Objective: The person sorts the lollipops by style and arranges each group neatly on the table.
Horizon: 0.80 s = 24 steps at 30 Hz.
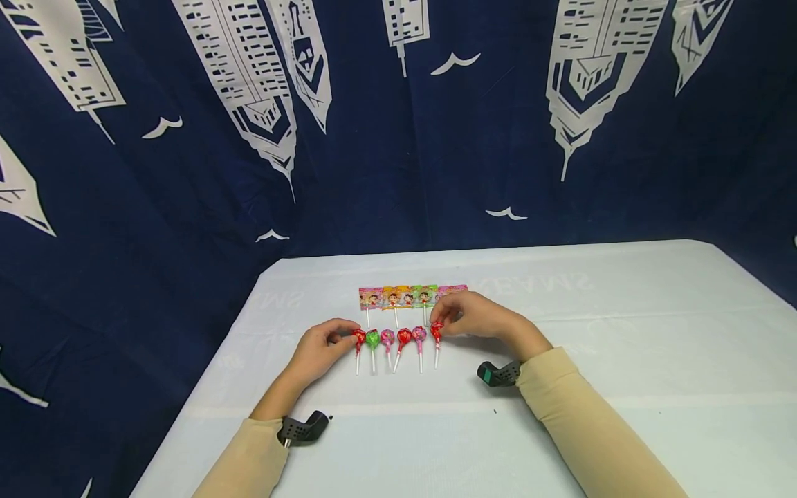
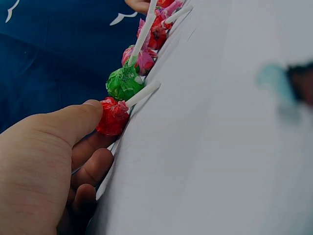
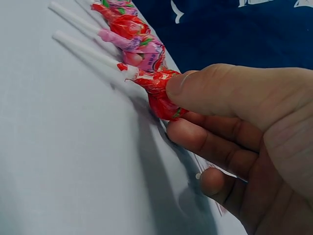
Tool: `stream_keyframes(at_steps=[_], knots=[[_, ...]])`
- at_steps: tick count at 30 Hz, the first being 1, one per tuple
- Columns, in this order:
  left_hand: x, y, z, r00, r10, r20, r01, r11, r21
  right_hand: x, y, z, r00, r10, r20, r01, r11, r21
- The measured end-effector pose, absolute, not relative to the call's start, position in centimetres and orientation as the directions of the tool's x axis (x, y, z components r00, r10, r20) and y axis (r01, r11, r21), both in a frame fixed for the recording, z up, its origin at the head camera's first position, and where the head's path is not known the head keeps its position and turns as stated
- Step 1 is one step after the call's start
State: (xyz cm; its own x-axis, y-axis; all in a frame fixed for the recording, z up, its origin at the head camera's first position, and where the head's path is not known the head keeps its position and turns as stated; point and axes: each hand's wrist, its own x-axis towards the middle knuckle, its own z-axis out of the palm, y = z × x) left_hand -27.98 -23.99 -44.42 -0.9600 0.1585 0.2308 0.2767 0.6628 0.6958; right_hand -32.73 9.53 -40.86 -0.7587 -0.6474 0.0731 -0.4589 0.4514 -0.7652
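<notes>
In the head view a row of wrapped round lollipops lies across the white table, sticks toward the person. My left hand (image 1: 320, 349) pinches the head of the red lollipop (image 2: 113, 117) at the left end between thumb and fingers. Right beside it lies a green lollipop (image 1: 372, 339). Pink and red ones follow: a pink lollipop (image 1: 387, 337), a red lollipop (image 1: 404, 337) and another pink lollipop (image 1: 419, 335). At the right end, my right hand (image 1: 476, 318) pinches a red lollipop (image 3: 164, 93) by its head, a small gap from its pink neighbour.
Behind the row lie several flat-wrapped lollipops, among them an orange packet (image 1: 395, 296) and a green packet (image 1: 425, 295); the right hand partly covers the rightmost pink packet (image 1: 453, 288). A dark blue patterned cloth (image 1: 373, 173) hangs beyond the white table (image 1: 623, 415).
</notes>
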Motion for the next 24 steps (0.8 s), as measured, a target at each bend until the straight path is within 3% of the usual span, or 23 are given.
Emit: stream_keyframes(at_steps=[24], knots=[[-27.88,-23.95,-44.39,-0.962,0.16,0.223,0.272,0.658,0.702,-32.51,9.0,-40.91,-0.744,-0.665,0.068,-0.481,0.462,-0.745]])
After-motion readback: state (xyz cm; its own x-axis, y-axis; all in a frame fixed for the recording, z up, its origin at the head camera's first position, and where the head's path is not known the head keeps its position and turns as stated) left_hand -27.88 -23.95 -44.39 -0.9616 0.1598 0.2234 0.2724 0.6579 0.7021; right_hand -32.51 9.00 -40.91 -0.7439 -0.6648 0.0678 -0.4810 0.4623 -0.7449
